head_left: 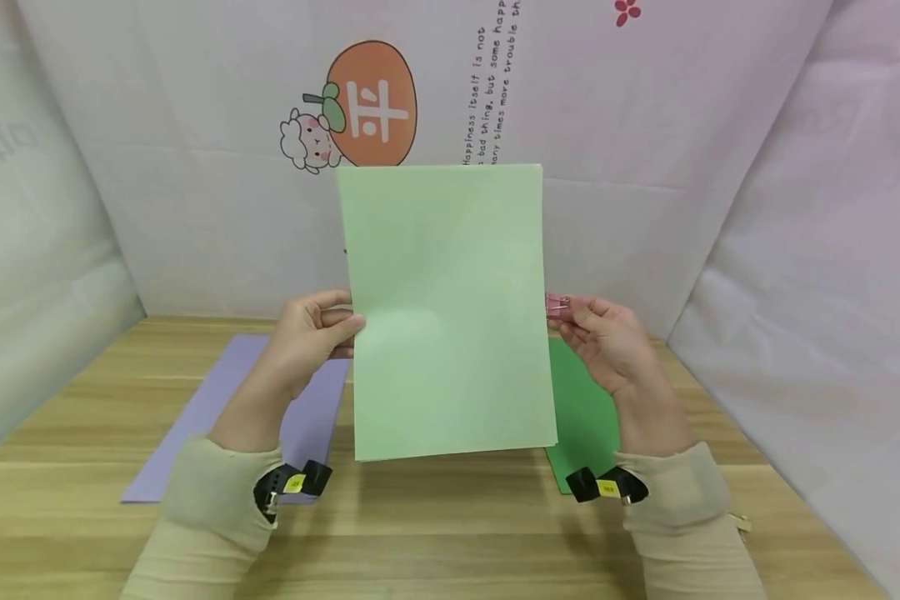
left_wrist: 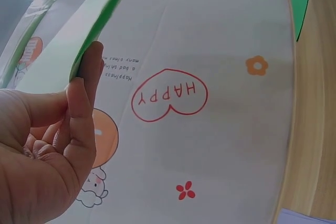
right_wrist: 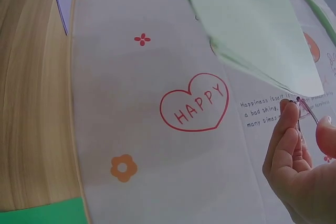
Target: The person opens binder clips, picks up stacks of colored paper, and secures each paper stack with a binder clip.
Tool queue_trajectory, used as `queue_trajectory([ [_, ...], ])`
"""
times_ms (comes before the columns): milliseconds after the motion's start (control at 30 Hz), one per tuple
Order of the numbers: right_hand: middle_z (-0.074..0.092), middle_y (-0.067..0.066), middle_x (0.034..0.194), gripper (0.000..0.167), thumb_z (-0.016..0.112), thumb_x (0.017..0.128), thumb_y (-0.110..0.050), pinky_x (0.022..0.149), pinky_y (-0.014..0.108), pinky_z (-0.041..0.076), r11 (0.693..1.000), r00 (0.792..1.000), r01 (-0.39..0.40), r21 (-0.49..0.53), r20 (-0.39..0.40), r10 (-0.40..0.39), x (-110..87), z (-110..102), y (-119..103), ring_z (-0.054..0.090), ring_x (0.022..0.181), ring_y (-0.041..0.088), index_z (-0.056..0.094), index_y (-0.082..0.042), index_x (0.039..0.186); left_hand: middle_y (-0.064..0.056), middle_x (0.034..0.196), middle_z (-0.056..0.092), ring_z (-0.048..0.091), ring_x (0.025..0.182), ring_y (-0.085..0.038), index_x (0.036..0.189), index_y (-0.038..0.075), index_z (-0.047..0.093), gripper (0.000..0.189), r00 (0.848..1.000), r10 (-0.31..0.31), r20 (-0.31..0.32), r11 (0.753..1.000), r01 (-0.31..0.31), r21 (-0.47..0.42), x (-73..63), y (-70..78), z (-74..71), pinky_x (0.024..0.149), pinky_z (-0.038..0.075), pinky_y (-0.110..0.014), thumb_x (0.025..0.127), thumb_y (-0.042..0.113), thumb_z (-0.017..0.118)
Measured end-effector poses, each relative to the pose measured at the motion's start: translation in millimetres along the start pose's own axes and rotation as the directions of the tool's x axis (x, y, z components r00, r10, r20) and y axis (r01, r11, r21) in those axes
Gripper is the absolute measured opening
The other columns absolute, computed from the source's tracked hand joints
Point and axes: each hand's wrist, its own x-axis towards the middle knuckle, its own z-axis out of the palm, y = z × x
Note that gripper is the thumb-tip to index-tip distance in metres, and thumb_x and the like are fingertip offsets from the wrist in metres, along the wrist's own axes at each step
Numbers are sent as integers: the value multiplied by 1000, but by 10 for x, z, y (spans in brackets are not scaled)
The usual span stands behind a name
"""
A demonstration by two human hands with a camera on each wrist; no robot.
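A pale green stack of paper point(head_left: 450, 317) is held upright above the table, its broad face toward the head camera. My left hand point(head_left: 300, 350) pinches its left edge, thumb in front and fingers behind. The left wrist view shows the paper point(left_wrist: 63, 45) edge-on between thumb and fingers, with a darker green layer at its back. At the opposite edge, my right hand point(head_left: 615, 342) pinches a pink binder clip point(head_left: 557, 306) by its wire handles. The clip's mouth is right at the paper's edge in the right wrist view, where loose sheets point(right_wrist: 262, 35) slant above the fingers.
A purple sheet point(head_left: 210, 408) lies on the wooden table point(head_left: 420, 533) to the left, a dark green sheet point(head_left: 581, 408) to the right. A small metallic item point(head_left: 740, 523) shows beside the right sleeve. Printed white cloth point(head_left: 607, 100) stands behind.
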Motion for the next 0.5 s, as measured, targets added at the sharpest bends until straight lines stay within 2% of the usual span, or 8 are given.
queue_trajectory([
  [100,71,0,89,18,58,99,-15,78,14,54,1000,1000,-9,-2,6,9,4,-3,5,70,82,10,71,-10,88,-25,134,60,61,69,1,151,-4,34,56,1000,-6,5,1000,6,4,6,-15,5,72,56,-17,101,8,56],
  [200,72,0,89,18,58,99,-16,78,14,54,1000,1000,-4,-6,11,4,3,-4,3,70,81,10,71,-10,88,-27,135,58,60,69,1,151,-4,34,56,1000,-7,5,1000,7,3,17,-29,1,72,56,-17,101,8,56],
  [333,72,0,89,18,58,99,-16,77,14,54,1000,1000,15,-19,17,-14,-1,-3,-4,70,80,9,71,-10,87,-25,133,60,60,69,0,151,-3,35,56,1000,-4,1,1000,4,4,30,-36,0,72,56,-17,101,9,57],
  [500,71,-1,91,19,58,99,-14,78,14,54,999,1000,23,-37,12,-23,1,-4,0,70,80,9,70,-10,85,-17,124,67,60,68,0,150,-4,36,55,1000,1,0,1000,-1,5,37,-49,4,72,57,-18,100,8,58],
])
